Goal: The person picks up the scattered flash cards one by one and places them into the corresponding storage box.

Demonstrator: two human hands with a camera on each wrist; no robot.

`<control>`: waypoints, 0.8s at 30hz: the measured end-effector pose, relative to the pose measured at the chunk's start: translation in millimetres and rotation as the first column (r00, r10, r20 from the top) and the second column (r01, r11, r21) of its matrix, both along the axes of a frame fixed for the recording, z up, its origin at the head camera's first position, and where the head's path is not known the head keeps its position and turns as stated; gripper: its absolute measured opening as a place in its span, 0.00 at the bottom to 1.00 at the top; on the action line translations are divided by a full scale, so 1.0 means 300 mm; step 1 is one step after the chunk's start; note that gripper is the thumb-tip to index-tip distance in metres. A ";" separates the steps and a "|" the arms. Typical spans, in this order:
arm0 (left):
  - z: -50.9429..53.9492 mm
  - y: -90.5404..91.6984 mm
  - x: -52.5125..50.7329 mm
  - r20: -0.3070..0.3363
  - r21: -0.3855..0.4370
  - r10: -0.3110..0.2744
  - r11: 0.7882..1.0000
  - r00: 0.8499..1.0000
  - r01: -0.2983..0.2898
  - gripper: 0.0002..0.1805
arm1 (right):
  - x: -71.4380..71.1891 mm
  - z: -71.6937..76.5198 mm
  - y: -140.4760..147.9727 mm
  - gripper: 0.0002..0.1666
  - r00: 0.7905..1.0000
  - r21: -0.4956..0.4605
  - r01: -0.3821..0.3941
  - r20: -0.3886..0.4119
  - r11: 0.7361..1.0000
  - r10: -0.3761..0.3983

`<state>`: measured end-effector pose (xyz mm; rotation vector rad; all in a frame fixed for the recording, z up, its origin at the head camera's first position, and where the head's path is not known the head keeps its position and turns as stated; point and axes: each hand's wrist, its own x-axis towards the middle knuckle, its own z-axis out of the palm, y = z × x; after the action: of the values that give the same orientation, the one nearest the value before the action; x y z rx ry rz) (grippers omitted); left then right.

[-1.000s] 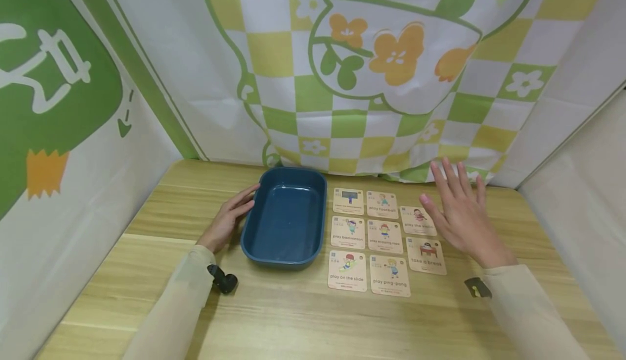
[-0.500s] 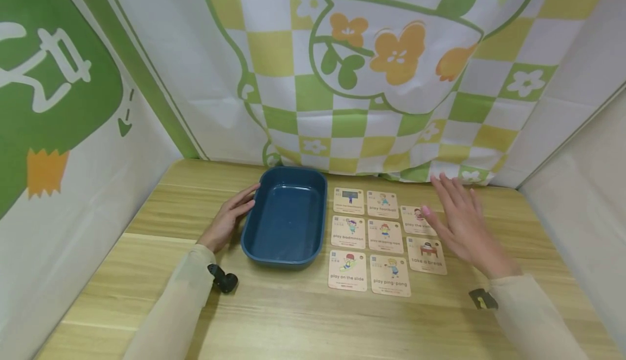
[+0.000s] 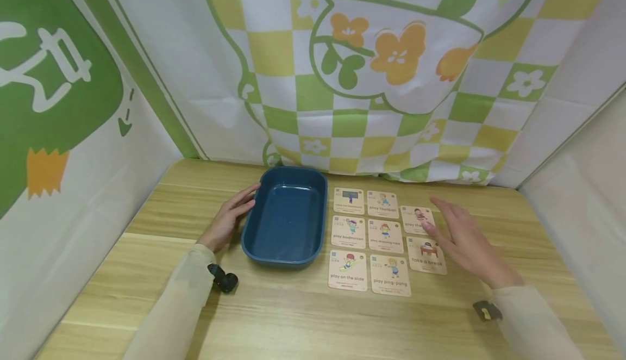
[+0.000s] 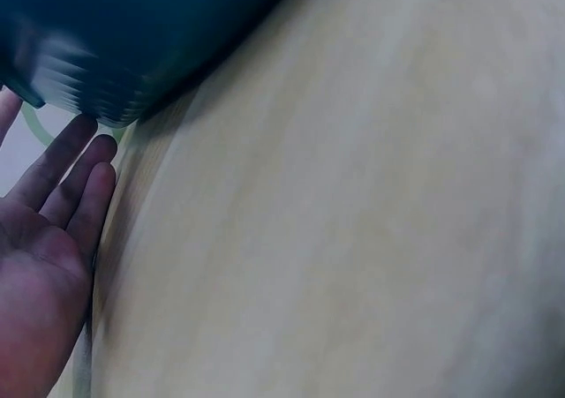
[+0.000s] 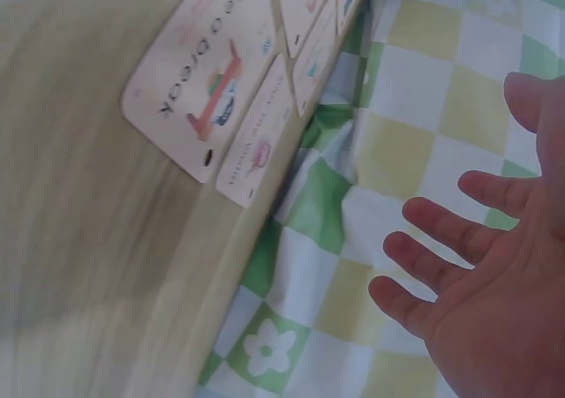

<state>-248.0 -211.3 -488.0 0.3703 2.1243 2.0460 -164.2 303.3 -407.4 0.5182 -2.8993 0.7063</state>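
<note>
An empty blue tray [image 3: 285, 224] stands on the table, and the left hand [image 3: 226, 222] rests its fingertips on the tray's left side, fingers extended. In the left wrist view the left hand [image 4: 53, 213] reaches up to the tray [image 4: 132, 36]. Several picture cards lie flat right of the tray, among them "play ping-pong" [image 3: 390, 276] and "take a break" [image 3: 427, 256]. Above the table by the rightmost cards, the right hand [image 3: 471, 243] is held with fingers spread a little and nothing in them. The right wrist view shows the right hand [image 5: 485, 274] beyond the "take a break" card [image 5: 207, 76].
A checked, flowered cloth [image 3: 352, 104] hangs behind the table's back edge. White walls stand on both sides, the left one with a green print [image 3: 54, 77]. Bare wood [image 3: 303, 322] shows in front of the tray and cards.
My right hand has moved down and slightly right, away from the back cloth, its fingers closer together. The left hand, tray and cards have stayed put.
</note>
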 end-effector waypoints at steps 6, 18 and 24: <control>-0.002 0.001 0.001 0.000 0.011 0.006 1.000 1.000 -0.006 0.29 | 0.007 -0.024 0.015 0.40 0.999 -0.008 0.010 0.035 1.000 -0.010; -0.004 0.000 -0.001 0.005 0.012 -0.002 1.000 1.000 0.002 0.29 | 0.012 -0.081 0.056 0.48 0.990 0.057 0.059 0.126 0.997 -0.066; -0.004 0.001 -0.003 0.005 0.016 -0.003 1.000 1.000 0.003 0.29 | 0.015 -0.113 0.074 0.49 0.993 0.127 0.051 0.103 0.991 -0.064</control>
<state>-248.8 -211.0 -489.4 0.3703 2.1044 2.0612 -159.7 325.6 -441.4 0.4196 -3.0591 0.5655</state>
